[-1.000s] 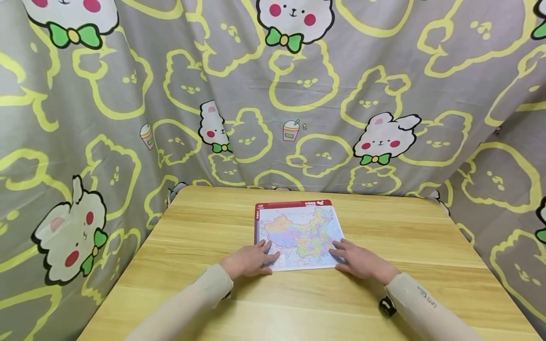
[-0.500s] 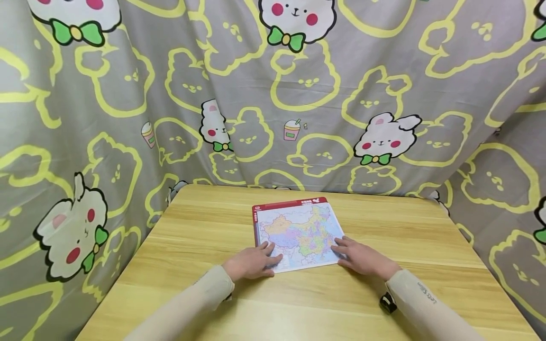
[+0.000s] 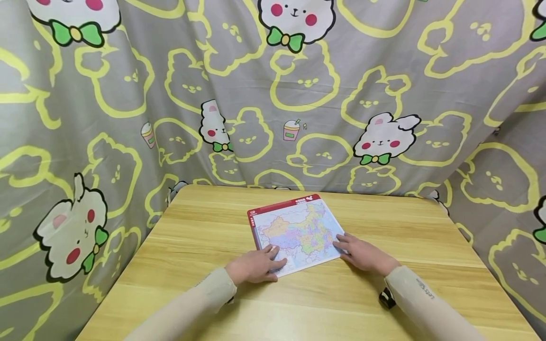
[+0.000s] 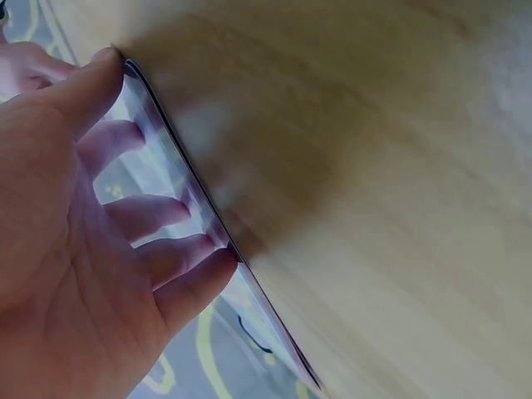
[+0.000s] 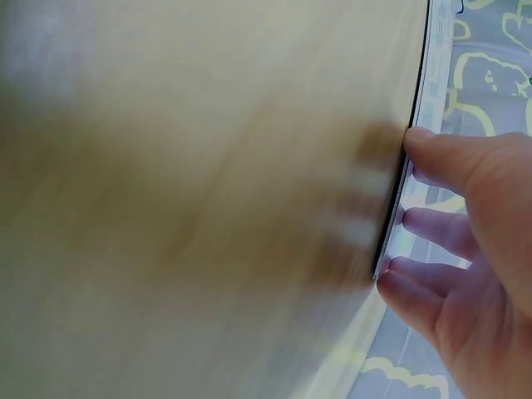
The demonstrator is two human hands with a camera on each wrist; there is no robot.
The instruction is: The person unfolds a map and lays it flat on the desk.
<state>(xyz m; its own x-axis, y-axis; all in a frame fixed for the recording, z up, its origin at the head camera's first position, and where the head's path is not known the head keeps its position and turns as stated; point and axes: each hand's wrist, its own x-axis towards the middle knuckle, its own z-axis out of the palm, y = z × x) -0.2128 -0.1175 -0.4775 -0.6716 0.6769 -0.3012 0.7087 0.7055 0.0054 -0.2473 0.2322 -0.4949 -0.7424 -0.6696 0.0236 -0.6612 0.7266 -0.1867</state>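
Note:
A thin map board [image 3: 297, 232] with a red top strip lies flat on the wooden table, turned at an angle. At its lower left corner, my left hand [image 3: 257, 265] rests with fingers spread over the printed face. In the left wrist view, that hand's fingertips [image 4: 174, 209] touch the glossy surface, and its thumb lies at the board's corner. My right hand [image 3: 364, 254] touches the board's right edge near the lower right corner. The right wrist view shows this hand's thumb and fingertips [image 5: 424, 141] along the dark edge, fingers loosely extended.
The light wooden table [image 3: 192, 222] stretches around the board on all sides. A grey curtain [image 3: 256, 85] with yellow outlines and rabbit faces hangs behind the table and at both sides.
The map board has turned counterclockwise: its top edge has swung to the left and its right side has moved up. Both hands have stayed on it, shifting slightly.

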